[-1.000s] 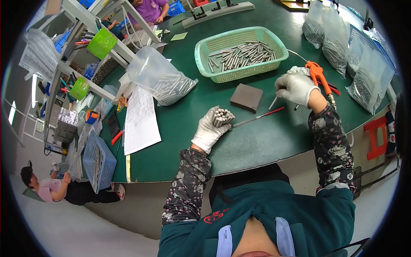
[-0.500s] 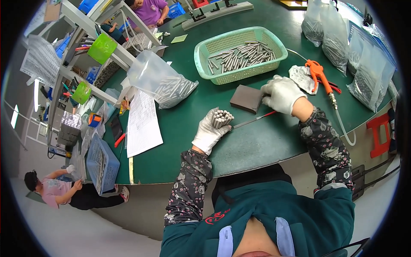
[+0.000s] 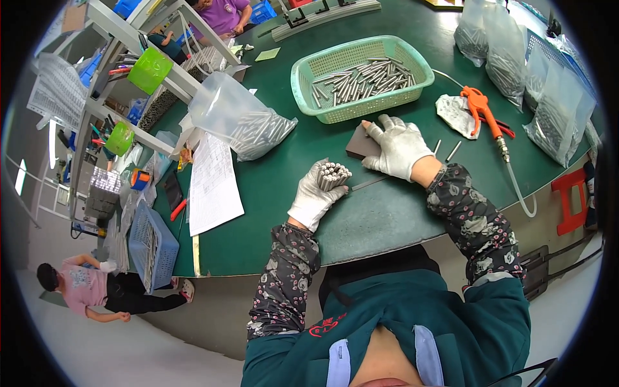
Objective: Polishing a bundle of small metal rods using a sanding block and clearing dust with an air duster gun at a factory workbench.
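In the head view my left hand [image 3: 311, 198], in a white glove, is closed around a bundle of short metal rods [image 3: 334, 173], their ends facing up. My right hand [image 3: 401, 147], also gloved, lies with spread fingers over the right part of a dark rectangular block [image 3: 358, 143]; one fingertip is bare. A slim metal tool [image 3: 373, 182] runs from beside the bundle toward that hand; its red handle is hidden. Two loose rods [image 3: 454, 151] rest right of my right hand. Beyond it stands a light green mesh basket [image 3: 351, 115] with many similar rods [image 3: 371, 84].
A clear bag of rods [image 3: 258, 132] and printed paper [image 3: 216, 187] are on the left. On the right are an orange air gun [image 3: 480, 109] with its hose, a white cloth [image 3: 456, 116] and more bags of rods [image 3: 560, 122]. Other people work farther off.
My right hand has moved left onto the block, its fingers now spread. Two rods now show on the table where it was. My left hand stays with the bundle.
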Tool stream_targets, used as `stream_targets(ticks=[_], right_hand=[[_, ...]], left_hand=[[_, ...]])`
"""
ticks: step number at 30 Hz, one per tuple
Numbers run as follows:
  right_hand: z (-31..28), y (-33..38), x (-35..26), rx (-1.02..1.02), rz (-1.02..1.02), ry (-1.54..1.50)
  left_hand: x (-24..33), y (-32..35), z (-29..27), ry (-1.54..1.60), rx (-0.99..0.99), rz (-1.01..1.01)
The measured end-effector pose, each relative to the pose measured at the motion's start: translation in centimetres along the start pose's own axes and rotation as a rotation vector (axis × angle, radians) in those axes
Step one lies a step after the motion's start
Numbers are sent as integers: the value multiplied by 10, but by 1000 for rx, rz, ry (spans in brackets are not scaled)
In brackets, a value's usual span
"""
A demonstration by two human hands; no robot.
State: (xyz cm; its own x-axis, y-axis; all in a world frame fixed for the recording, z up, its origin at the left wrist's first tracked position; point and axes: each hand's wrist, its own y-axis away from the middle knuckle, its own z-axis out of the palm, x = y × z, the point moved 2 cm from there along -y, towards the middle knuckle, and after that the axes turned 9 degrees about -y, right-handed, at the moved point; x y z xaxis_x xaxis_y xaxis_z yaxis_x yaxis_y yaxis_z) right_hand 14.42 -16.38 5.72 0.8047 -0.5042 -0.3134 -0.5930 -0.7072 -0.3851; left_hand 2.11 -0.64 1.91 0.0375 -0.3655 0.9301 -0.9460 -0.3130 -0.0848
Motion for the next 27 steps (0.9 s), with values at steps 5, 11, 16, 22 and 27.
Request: stream_targets(ticks=[5,11,16,22,27], right_hand=[[-13,-6,-4,-157,45,-119],[-26,7,-31,-109,-416,-424],[-27,-4,4,130,-60,-137],[-7,2,11,19,-8,-108],[-8,4,8,20,-27,-95]], left_hand=[[-4,-1,-1,-69,-2,-6],[9,1,3,377,-94,-18],[4,3,0,47,-6,0],[4,3,0,98,2,7],[-3,2,1,194,-13,31]])
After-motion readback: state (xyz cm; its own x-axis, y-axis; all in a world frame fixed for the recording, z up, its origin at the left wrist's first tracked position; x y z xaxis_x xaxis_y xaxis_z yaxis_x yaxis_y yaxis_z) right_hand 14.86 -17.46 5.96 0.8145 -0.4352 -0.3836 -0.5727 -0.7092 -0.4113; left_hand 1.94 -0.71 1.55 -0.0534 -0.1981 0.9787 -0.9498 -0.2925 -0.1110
